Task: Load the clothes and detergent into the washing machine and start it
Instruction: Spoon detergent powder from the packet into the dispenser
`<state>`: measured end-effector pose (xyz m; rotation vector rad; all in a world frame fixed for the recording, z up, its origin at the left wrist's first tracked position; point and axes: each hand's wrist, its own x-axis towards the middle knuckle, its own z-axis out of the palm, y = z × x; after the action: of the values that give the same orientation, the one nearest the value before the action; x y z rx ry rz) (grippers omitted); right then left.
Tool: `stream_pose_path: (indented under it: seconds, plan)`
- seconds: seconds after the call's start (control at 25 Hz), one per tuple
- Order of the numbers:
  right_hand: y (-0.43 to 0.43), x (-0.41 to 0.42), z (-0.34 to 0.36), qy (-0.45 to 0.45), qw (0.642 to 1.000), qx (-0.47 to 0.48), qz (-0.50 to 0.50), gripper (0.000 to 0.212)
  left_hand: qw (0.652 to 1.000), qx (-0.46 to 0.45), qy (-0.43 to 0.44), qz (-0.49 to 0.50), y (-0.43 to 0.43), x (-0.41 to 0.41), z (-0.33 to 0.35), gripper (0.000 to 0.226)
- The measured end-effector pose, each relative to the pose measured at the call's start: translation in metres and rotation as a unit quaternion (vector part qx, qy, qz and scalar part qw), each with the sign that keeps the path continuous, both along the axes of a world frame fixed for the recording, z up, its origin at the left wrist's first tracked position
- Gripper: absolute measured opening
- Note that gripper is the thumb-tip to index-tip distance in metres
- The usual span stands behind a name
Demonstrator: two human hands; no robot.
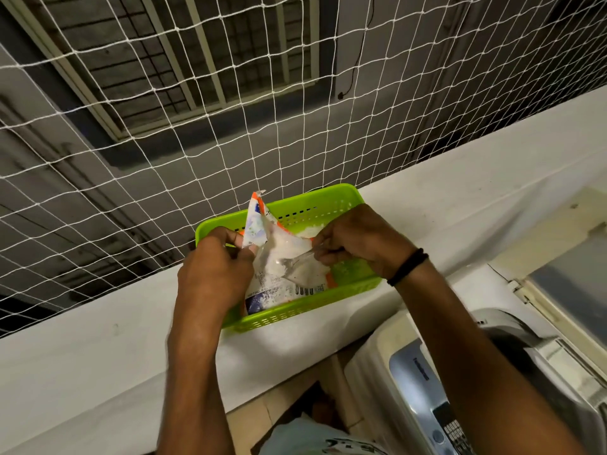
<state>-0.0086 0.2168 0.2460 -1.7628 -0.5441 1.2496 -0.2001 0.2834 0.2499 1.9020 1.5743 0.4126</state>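
Left hand (215, 274): fingers pinched on the upper left edge of the detergent packet (279, 257), holding its mouth up; right hand (358, 243): fingers closed around the handle of a clear plastic scoop (300, 266), whose bowl sits inside the opened packet amid white powder. Packet stands in a green perforated basket (331, 201) resting on a white ledge (98, 362) in front of white netting (164, 133). Washing machine (460, 389) sits below the ledge at lower right, control panel visible; a black band (407, 267) circles the right wrist.
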Motion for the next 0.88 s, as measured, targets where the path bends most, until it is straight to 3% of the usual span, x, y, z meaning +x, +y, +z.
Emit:
stream_pose_path:
  seconds: [0.64,0.88]
  plan:
    - [-0.043,0.026,0.016,0.104,0.985,0.117,-0.070,0.023,0.981,0.092,-0.155,0.077,-0.024,0.009,0.013,0.018]
    - [-0.060,0.030,0.023,0.085,0.982,0.140,-0.090,0.025,0.968,0.128,-0.198,0.080,-0.038,0.017,0.020,0.011]
